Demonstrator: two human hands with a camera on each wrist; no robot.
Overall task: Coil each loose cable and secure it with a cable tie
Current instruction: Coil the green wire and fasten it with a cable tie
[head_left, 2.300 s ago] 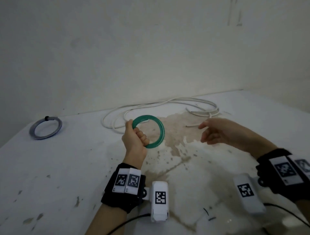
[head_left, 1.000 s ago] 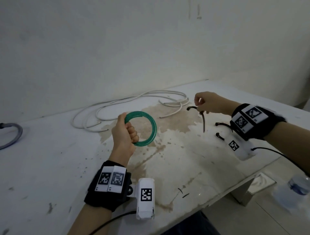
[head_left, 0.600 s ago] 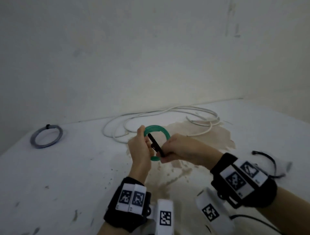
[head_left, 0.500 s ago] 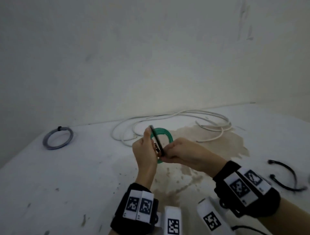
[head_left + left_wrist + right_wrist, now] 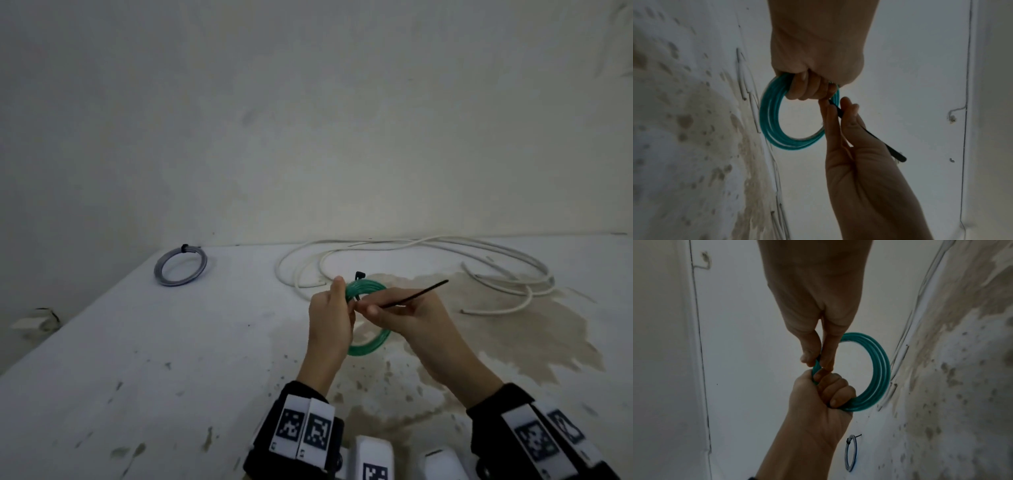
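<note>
A green cable coil (image 5: 371, 343) is held upright above the table, and my left hand (image 5: 330, 318) grips its left side in a fist. A black cable tie (image 5: 421, 293) goes round the coil just above that fist. Its head (image 5: 359, 274) sticks up behind the coil and its tail points up and right. My right hand (image 5: 368, 309) pinches the tie close to the coil. In the left wrist view the tie (image 5: 888, 146) runs between the thumb and finger of the right hand (image 5: 846, 113) beside the coil (image 5: 772, 126). The right wrist view shows the coil (image 5: 879, 369) held by both hands.
A long loose white cable (image 5: 479, 253) sprawls across the back of the white table (image 5: 171, 359). A grey coil (image 5: 180, 270) with a black tie lies at the far left corner. A brown stain (image 5: 513, 329) spreads under and right of my hands.
My right hand picked a black tie from the table's right side and brought it to the green coil. The tie now goes round the coil with its tail pointing right.
</note>
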